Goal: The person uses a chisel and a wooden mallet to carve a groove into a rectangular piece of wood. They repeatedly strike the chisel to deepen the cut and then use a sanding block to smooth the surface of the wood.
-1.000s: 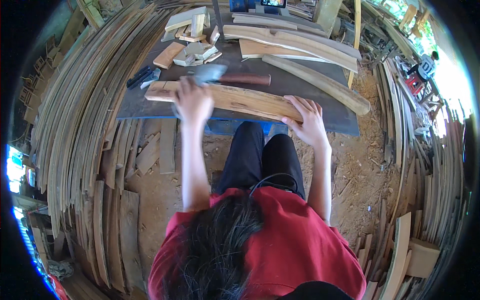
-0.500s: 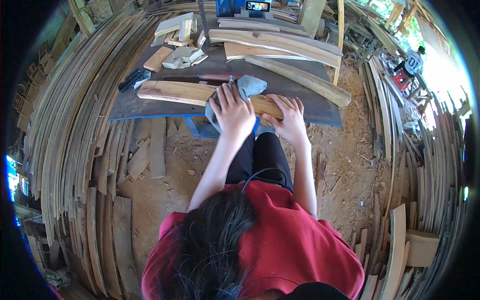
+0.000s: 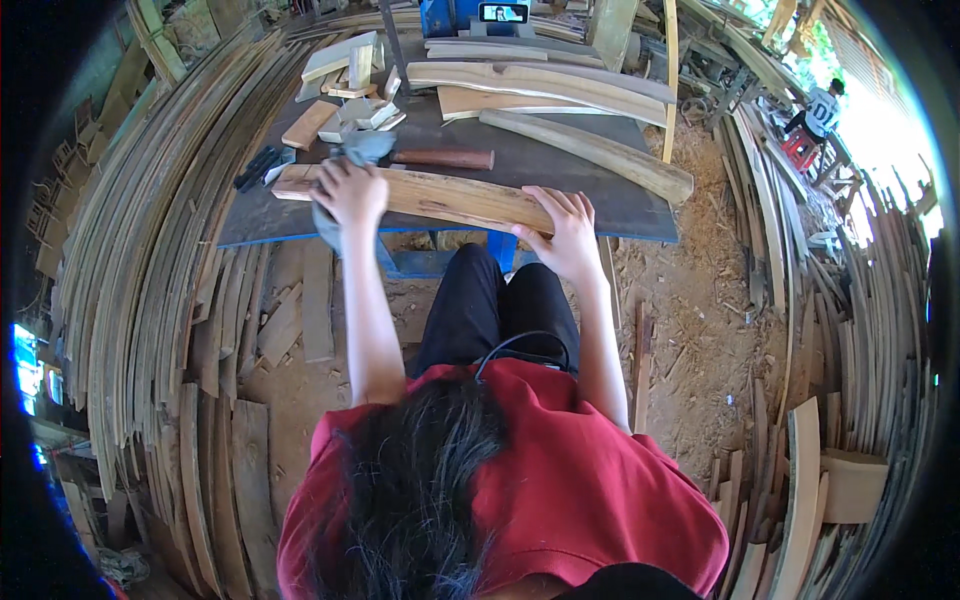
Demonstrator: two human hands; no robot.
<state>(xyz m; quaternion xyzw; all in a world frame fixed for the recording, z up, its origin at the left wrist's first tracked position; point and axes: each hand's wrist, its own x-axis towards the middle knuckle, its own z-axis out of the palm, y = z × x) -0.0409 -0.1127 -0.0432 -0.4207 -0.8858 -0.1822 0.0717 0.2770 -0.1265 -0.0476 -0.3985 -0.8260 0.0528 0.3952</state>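
Observation:
A wooden board (image 3: 455, 200) lies along the near edge of the dark tabletop (image 3: 600, 172). Close to its left end, my left hand (image 3: 352, 192) is closed over a grey cloth (image 3: 370, 148) and presses it on the board. The cloth droops over the near and far sides of the wood. My right hand (image 3: 570, 232) grips the board's right end, thumb on the near side and fingers over the top. Just beyond the board is a reddish-brown wooden tool handle (image 3: 445, 158); the cloth hides its other end.
Small wood blocks (image 3: 365, 112) are piled at the table's far left, near a dark object (image 3: 262, 168). Longer planks (image 3: 540, 82) and a rounded timber (image 3: 590, 152) lie behind. Stacked boards (image 3: 150, 240) line the left side. A person (image 3: 822, 110) sits far right.
My left hand has slid the cloth leftward along the board, from near its middle to its left end. More of the tool handle now shows. My right hand stays on the right end.

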